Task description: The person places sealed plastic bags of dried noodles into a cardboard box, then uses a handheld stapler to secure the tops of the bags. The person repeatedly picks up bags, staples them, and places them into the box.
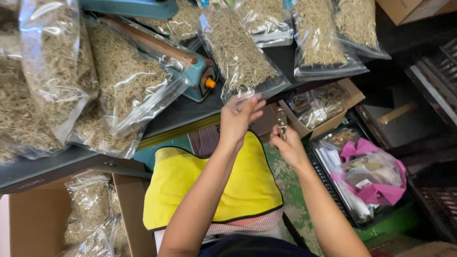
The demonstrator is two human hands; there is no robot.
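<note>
My left hand (pixel 240 119) is raised at the table's front edge, its fingers pinching the bottom edge of a clear bag of dried straw-coloured herb (pixel 236 52) that lies on the dark table (pixel 181 110). My right hand (pixel 287 144) is just to the right and lower, closed around a small metal tool (pixel 282 123) that points up. A yellow apron (pixel 209 181) covers my lap below both hands.
Several more filled clear bags (pixel 62 81) crowd the table, around a teal heat sealer (pixel 197 76). A cardboard box (pixel 90 214) with bags sits at lower left. At right are a small carton (pixel 320 107), a black crate (pixel 364 181) with a pink bag, and dark crates (pixel 428 95).
</note>
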